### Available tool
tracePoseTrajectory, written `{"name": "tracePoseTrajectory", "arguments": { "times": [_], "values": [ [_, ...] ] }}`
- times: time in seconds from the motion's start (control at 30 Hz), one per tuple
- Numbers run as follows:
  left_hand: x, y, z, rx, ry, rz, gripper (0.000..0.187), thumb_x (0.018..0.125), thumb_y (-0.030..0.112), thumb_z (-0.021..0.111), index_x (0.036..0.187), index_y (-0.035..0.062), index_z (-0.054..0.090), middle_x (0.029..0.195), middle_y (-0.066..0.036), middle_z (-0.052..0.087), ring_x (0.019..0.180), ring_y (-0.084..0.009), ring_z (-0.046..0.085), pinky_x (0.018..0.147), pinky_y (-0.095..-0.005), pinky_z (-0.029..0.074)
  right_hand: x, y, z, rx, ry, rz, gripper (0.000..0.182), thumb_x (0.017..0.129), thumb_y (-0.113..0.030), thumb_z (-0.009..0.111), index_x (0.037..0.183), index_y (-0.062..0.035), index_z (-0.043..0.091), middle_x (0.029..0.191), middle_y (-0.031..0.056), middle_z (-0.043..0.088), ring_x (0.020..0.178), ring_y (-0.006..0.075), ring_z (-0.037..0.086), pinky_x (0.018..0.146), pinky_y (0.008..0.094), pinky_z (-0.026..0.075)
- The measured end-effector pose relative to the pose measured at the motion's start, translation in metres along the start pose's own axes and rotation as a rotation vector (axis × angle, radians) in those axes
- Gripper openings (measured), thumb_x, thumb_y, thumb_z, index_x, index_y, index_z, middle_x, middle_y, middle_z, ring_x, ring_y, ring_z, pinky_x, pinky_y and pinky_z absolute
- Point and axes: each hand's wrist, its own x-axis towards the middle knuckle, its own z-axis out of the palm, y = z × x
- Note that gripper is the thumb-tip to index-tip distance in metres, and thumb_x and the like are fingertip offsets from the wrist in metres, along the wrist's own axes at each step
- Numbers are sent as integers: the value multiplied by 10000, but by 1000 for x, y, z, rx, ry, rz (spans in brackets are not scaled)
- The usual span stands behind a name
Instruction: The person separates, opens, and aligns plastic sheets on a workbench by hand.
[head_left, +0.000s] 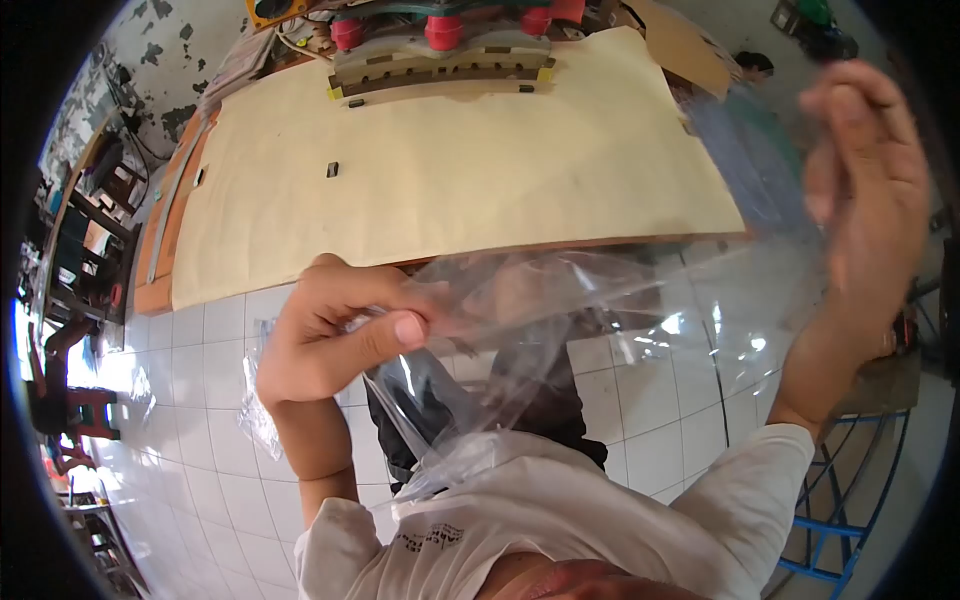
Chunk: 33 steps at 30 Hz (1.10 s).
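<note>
A clear, crinkled plastic sheet (pixel 590 300) stretches between my two hands in front of the table edge, with part of it hanging down over my lap. My left hand (pixel 335 330) pinches its left end between thumb and fingers. Raised higher at the far right, my right hand (pixel 870 190) has its fingers curled at the sheet's other end; the hand is slightly blurred and the exact grip is partly hidden. Through the film I can see my dark trousers and the floor tiles.
Cream paper covers the table (pixel 450 180). A small dark block (pixel 333 170) lies on it. At the back stands a long fixture (pixel 440 70) with red knobs. A metal ruler (pixel 175 200) lies along the left edge. A blue metal frame (pixel 850 520) stands lower right.
</note>
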Motion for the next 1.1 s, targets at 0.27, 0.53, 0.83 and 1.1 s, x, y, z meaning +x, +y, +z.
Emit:
{"name": "tracePoseTrajectory", "arguments": {
  "times": [0.27,0.53,0.83,1.1],
  "values": [
    [-20,-40,-16,66,2,-206,115,885,50,657,915,-43,717,836,-112,733,785,-155,692,724,-269,529,-43,102,61,243,-44,167,193,958,-156,616,1075,-5,589,915,96,680,551,62,551,505,190,466],
    [-41,-60,-23,309,-9,-355,166,823,20,714,972,-42,675,836,-138,726,791,-195,717,741,-301,558,-60,118,107,410,-92,310,170,933,-88,639,1039,41,607,905,100,690,739,101,660,651,215,550],
    [21,-51,23,223,91,-127,250,877,84,675,1075,-50,607,817,-145,715,766,-229,720,703,-300,552,-55,106,142,470,-336,250,81,912,-7,631,977,42,627,830,61,684,753,100,678,631,198,524],
    [43,-38,46,88,150,-281,281,1023,152,488,1003,-92,625,867,-108,696,754,-149,689,684,-270,546,-61,100,150,296,-223,120,111,859,-3,692,948,21,632,807,75,698,726,90,670,622,214,522]
  ]
}}
